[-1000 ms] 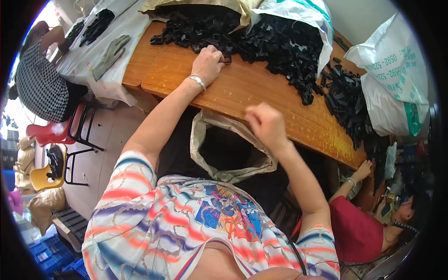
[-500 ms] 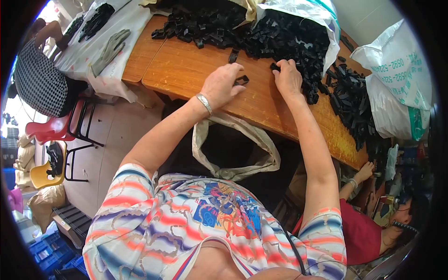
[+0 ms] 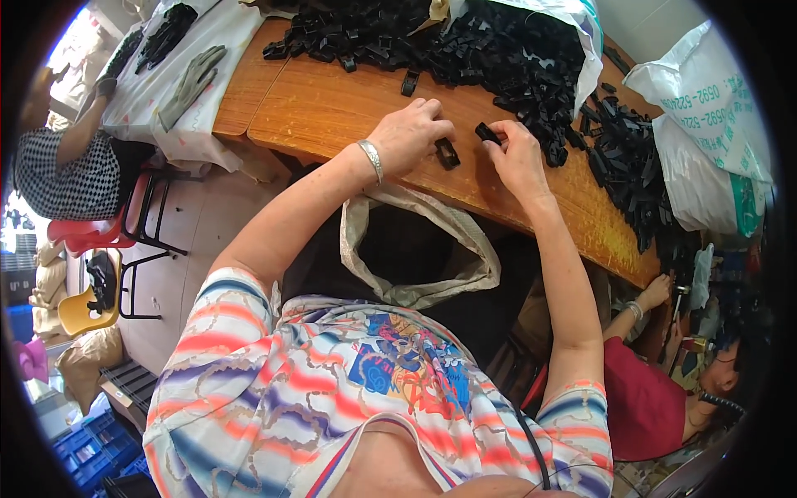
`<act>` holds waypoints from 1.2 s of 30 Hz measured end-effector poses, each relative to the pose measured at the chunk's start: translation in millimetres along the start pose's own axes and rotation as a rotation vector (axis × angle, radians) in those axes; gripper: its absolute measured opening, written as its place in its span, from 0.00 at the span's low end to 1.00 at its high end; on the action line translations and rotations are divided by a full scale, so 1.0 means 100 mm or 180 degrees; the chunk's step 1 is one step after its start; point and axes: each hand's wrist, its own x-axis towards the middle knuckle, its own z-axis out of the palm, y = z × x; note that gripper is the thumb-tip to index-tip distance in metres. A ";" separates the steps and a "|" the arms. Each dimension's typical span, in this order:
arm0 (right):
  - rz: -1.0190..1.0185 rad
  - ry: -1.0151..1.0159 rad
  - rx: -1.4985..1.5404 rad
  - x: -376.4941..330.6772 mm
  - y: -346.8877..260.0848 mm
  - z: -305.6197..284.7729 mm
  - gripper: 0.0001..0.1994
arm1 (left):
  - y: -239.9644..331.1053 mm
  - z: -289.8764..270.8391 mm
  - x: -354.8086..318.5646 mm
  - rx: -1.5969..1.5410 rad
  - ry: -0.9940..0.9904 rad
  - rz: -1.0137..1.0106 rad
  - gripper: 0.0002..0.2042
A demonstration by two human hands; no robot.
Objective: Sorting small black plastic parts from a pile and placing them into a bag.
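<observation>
Big brown wooden table (image 3: 315,112) is filling the upper middle, with a huge heap of black parts (image 3: 523,62) spreading over its far side. White printed bag (image 3: 706,124) is slumping at the right, and an open beige sack (image 3: 415,295) is gaping below the near edge. Left hand (image 3: 408,137) is bending its fingers onto a hollow black piece (image 3: 448,154) over the table near that edge; thumb's hiding, so can't tell if it's pinching. Right hand (image 3: 519,158) is pinching a smaller-looking black piece (image 3: 485,133) between thumb and forefinger, just beside.
</observation>
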 end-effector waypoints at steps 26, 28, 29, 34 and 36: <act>-0.1147 -0.0194 -0.0856 -0.28 -0.55 0.23 0.16 | -0.12 0.07 -0.07 -0.0704 0.0087 -0.0612 0.12; -0.1317 0.0016 -0.0950 -0.31 -0.47 0.33 0.16 | -0.07 0.04 -0.05 -0.0699 0.0087 -0.0604 0.12; -0.1495 0.0225 -0.1039 -0.31 -0.41 0.37 0.17 | -0.04 0.03 -0.04 -0.0758 0.0068 -0.0673 0.11; -0.1101 0.0031 -0.0533 -0.36 -0.40 0.31 0.13 | -0.18 0.03 -0.08 -0.0621 0.0116 -0.0358 0.10; -0.1074 0.0052 -0.0247 -0.58 -0.43 0.26 0.12 | -0.29 -0.05 -0.09 -0.1623 -0.0273 -0.0281 0.11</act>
